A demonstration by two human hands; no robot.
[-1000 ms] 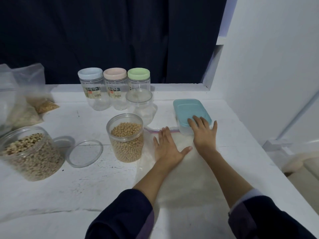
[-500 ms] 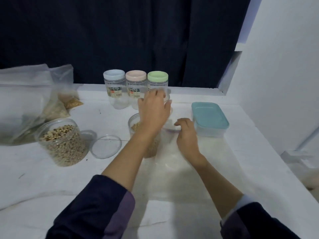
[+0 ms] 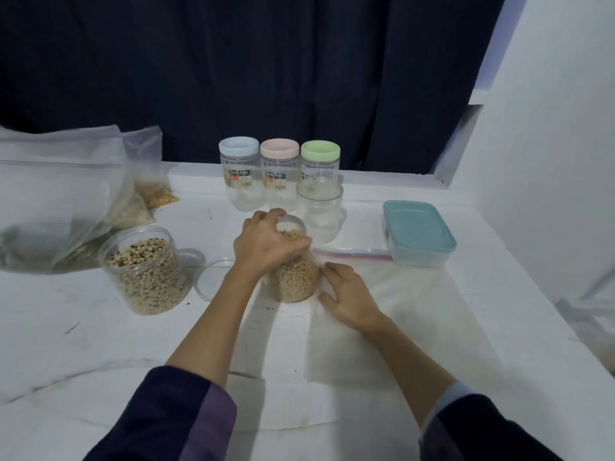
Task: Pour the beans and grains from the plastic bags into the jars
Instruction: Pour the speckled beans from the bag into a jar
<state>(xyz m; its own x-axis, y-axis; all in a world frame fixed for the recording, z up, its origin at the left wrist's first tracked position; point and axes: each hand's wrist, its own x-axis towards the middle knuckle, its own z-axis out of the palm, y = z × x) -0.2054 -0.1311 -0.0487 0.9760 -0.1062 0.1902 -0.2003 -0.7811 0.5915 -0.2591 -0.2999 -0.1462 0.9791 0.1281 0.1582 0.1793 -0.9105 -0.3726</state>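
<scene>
The left hand (image 3: 266, 247) grips the rim of the open soybean jar (image 3: 293, 277) mid-table; the right hand (image 3: 346, 294) lies flat, fingers relaxed, on the empty zip bag (image 3: 416, 294) just beside it. The white table (image 3: 83, 327) has bare room front-left; the teal-lidded box (image 3: 417, 232) sits near the right edge.

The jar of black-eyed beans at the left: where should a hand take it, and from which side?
Probably round the upper wall of the jar of black-eyed beans, just below its open rim, coming from its right side. It stands upright, wide and nearly full, without lid, so a top hold would put fingers into the beans. The plastic bags crowd its left and back.
</scene>
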